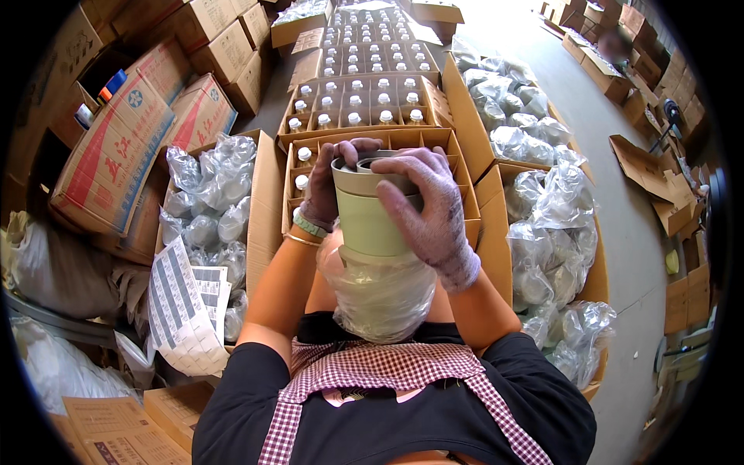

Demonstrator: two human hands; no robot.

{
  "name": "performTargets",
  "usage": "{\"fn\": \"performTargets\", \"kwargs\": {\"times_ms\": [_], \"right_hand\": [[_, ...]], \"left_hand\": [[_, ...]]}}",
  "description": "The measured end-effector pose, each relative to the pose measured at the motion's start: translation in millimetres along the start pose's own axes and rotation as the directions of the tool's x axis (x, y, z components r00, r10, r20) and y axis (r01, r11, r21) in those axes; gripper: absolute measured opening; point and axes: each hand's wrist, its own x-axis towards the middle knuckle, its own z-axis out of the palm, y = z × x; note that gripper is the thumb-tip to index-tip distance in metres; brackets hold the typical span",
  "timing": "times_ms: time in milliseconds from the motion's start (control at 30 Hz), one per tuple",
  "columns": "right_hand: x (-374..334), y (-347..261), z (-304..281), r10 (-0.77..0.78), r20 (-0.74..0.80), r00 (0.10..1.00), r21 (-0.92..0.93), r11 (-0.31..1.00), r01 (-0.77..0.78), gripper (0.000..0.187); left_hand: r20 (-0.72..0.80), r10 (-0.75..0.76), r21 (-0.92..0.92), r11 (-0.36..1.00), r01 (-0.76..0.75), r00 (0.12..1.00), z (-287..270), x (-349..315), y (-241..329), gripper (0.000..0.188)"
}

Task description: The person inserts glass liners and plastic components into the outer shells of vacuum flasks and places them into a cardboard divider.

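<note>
Close in front of me stands a pale green cylindrical flask (pixel 374 221) with a greyish round top. A clear plastic bag (pixel 385 302) is bunched around its lower part. My left hand (pixel 332 182), gloved, wraps the left side of the top, its fingers curled over the rim. From the right, my gloved right hand (pixel 430 205) grips the rim with its fingers on top and thumb against the side. A ring-shaped opening or handle shows between the fingers, partly hidden.
Ahead, a divided carton (pixel 446 139) holds white-capped bottles, with more such cartons behind. Boxes of plastic-wrapped items stand left (pixel 263 209) and right (pixel 496 232). Printed label sheets (pixel 182 302) hang over the left box. Stacked cartons (pixel 116 147) rise farther left.
</note>
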Motion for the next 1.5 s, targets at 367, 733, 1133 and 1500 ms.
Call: {"fn": "performTargets", "kwargs": {"times_ms": [367, 733, 1133, 1500], "right_hand": [[-40, 128, 48, 0.183, 0.334, 0.925, 0.937, 0.046, -0.347, 0.037], [-21, 110, 79, 0.127, 0.309, 0.943, 0.878, -0.419, -0.232, 0.028], [-33, 53, -11, 0.034, 0.029, 0.999, 0.588, 0.808, -0.044, 0.023], [-18, 46, 11, 0.101, 0.022, 0.995, 0.334, 0.937, -0.103, 0.015]], "left_hand": [[0.207, 0.401, 0.978, -0.102, -0.181, 0.892, 87, -63, 13, 0.038], [0.392, 0.248, 0.881, -0.380, -0.283, 0.886, 169, -39, 19, 0.049], [0.241, 0.448, 0.657, 0.577, -0.485, 0.861, 32, -35, -1, 0.054], [-0.033, 0.327, 0.636, 0.736, -0.232, 0.945, 20, -37, 8, 0.053]]}}
